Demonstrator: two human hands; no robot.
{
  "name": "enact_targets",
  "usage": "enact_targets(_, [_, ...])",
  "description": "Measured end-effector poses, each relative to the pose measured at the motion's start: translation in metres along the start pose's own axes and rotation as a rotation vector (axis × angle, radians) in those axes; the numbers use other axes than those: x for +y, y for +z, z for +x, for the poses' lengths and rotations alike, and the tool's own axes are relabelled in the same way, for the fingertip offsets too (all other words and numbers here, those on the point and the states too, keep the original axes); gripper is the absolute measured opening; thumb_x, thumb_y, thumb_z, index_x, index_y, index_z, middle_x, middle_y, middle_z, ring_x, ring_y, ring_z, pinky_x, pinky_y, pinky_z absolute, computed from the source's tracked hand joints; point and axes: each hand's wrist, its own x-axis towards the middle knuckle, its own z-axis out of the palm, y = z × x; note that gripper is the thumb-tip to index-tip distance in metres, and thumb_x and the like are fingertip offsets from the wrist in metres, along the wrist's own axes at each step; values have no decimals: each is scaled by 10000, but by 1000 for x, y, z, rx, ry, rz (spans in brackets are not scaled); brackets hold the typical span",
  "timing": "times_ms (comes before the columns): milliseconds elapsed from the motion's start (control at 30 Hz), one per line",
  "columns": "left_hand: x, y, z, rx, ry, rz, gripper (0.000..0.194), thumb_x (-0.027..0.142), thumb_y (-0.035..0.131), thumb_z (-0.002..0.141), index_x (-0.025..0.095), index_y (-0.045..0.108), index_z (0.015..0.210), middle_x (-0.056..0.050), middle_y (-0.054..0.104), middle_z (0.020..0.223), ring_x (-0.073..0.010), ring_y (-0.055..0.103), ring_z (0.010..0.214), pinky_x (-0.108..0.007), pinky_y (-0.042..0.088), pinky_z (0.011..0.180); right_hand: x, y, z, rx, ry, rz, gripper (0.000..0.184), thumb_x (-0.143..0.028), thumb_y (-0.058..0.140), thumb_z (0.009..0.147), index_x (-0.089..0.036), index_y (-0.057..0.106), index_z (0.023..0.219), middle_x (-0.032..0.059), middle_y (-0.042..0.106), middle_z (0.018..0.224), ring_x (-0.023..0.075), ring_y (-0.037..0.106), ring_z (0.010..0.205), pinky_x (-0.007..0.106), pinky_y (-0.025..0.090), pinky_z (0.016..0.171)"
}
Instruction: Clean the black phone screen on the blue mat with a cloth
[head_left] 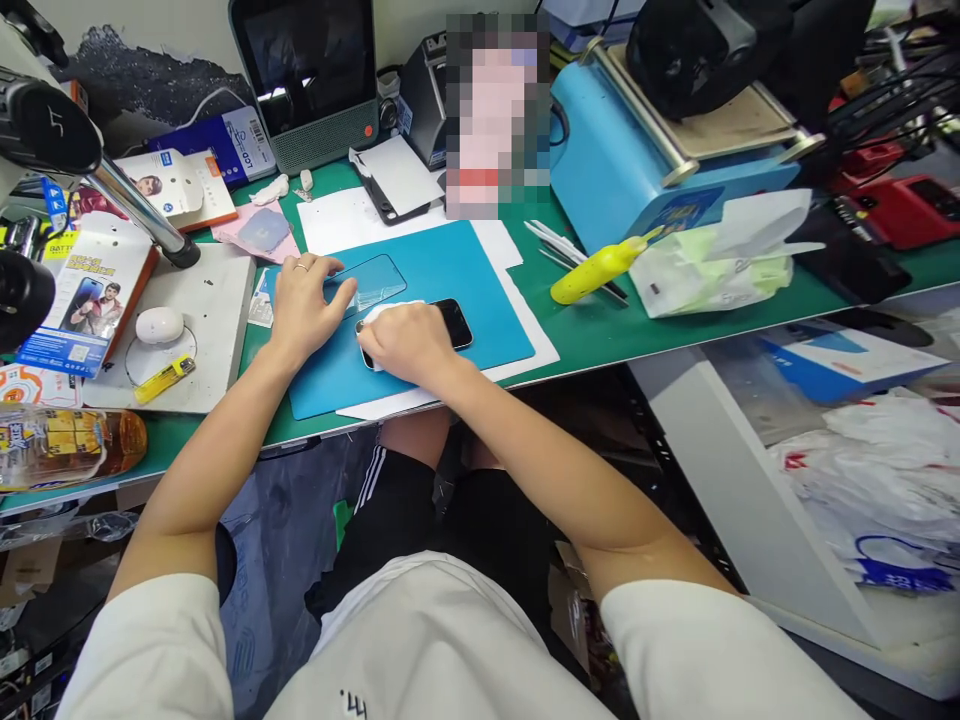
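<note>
A smartphone (459,322) with a black screen lies on the blue work mat (480,270). My right hand (409,342) is closed over its left part, pressing a white tissue (373,318) against it. Part of the phone is hidden under this hand. To the upper left, a clear screen protector (379,280) with a dark border rests on the mat. My left hand (306,300) is at its left end, thumb and fingers apart; whether the fingertips touch the glass is unclear.
A yellow squeeze bottle (600,272) lies beside a tissue pack (720,270) on the right. Behind are a blue machine (600,150) and a tablet-like display (307,80). A lamp arm (142,205), phone-accessory boxes (90,300) and a drink bottle (75,445) crowd the left.
</note>
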Motion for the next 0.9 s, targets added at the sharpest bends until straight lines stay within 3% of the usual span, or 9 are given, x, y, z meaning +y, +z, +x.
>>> enact_targets(133, [0,-2,1,7,-20,-16,223,405,600,1032,244,711,1139,-88,756,1218,-330,615,1191,-504,460,1105,-21,2,-3,14,-59,42,528,-220,365,1060,-85,875,1029,202,855,1002,319,767,926,371,303,657])
enact_targets(300, [-1,-4,0,8,-31,-40,196,399,608,1031,252,708,1113,-87,745,1193,-330,609,1192,-505,457,1104,-20,8,-16,34,-102,81,508,-231,398,1050,-91,874,941,177,842,890,276,725,816,360,227,613])
enact_targets(500, [0,-5,-1,-3,-40,-53,158,383,613,1029,265,704,1084,-79,741,1162,-320,597,1177,-507,463,1088,13,14,-38,106,-70,107,448,-248,470,979,-117,839,761,136,786,730,220,640,708,336,188,581])
enact_targets(667, [2,-4,-1,-20,-40,-68,186,410,605,1042,258,707,1075,-78,748,1171,-319,604,1174,-506,462,1096,52,15,-44,124,59,40,441,-262,474,927,-116,792,658,124,717,636,184,532,616,324,196,568])
enact_targets(900, [4,-1,-1,-17,-28,-50,200,414,590,1054,254,705,1090,-86,752,1197,-336,617,1203,-506,462,1117,62,3,-29,38,161,-37,476,-278,434,957,-96,832,772,170,784,774,230,605,678,351,218,586])
